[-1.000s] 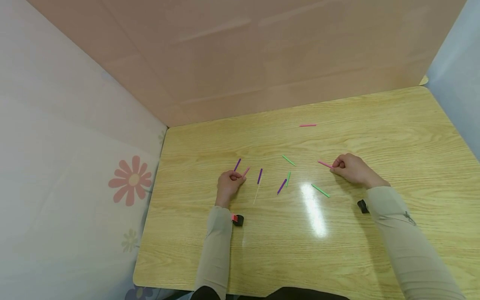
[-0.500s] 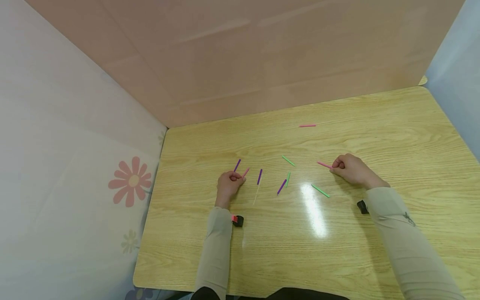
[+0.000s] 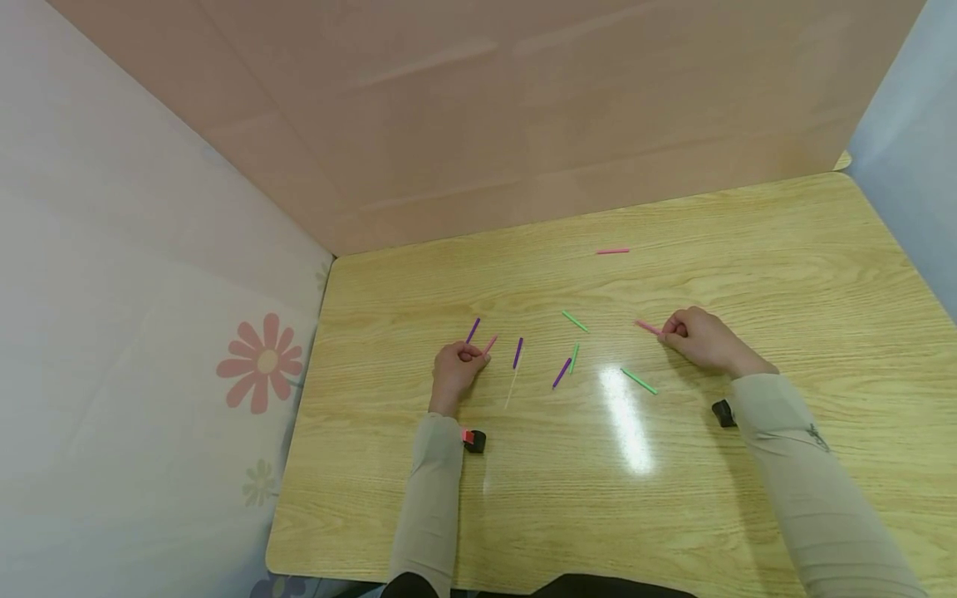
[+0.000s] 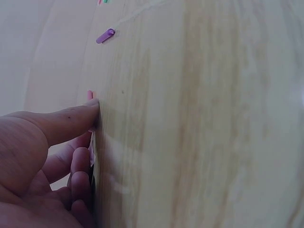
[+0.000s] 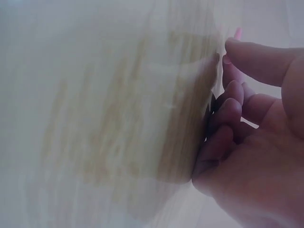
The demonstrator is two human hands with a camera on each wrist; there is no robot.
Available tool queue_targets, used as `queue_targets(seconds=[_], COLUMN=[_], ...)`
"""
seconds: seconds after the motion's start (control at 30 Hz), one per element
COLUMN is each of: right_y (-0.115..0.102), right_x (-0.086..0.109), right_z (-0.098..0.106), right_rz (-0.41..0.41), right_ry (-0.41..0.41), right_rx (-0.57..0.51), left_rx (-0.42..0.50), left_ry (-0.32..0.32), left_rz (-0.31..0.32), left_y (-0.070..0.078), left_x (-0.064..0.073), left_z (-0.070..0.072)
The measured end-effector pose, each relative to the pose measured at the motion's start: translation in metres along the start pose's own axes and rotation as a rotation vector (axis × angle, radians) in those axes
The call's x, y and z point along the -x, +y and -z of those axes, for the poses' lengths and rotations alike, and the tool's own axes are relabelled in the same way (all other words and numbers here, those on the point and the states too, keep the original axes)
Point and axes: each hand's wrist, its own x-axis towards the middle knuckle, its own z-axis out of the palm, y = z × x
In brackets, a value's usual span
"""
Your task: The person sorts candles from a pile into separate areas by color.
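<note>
Between thumb and fingertips, my left hand pinches a short pink stick, low over the wooden table. A purple stick lies just beyond those fingers, and another purple stick rests to their right. My right hand pinches a second pink stick by one end, its free end pointing left. In the right wrist view the pink tip peeks out past the thumb, while the curled lower fingers stay close to the tabletop. The left wrist view shows a purple stick ahead of the thumb.
Between the hands lie a green stick, a purple stick with its end beside another green stick, and a third green stick. Farther back is a pink stick. A pinkish panel borders the table's far edge.
The pink stick in my right hand has shifted slightly, its free end a little to the right. My left hand stays in place with its pink stick; the loose sticks lie as before.
</note>
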Motion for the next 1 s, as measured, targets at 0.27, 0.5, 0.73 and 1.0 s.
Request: queue_targets(seconds=[0.27, 0.5, 0.73, 1.0], right_y=[-0.0002, -0.0003, 0.0002, -0.0028], right_x=[-0.0006, -0.001, 0.0001, -0.0004], right_z=[0.0006, 0.0012, 0.0022, 0.0024], right_rz=[0.003, 0.006, -0.038, -0.054], right_ry=[-0.01, -0.006, -0.024, 0.012], right_rx=[-0.002, -0.01, -0.042, -0.04], left_rx=[-0.004, -0.001, -0.014, -0.02], left_ry=[0.004, 0.003, 0.003, 0.004], left_rz=[0.008, 0.009, 0.011, 0.003], left_y=[0.0002, 0.0013, 0.0007, 0.0006], left_x=[-0.0004, -0.0004, -0.0012, 0.0001], left_z=[0.0001, 0.0009, 0.0005, -0.0002])
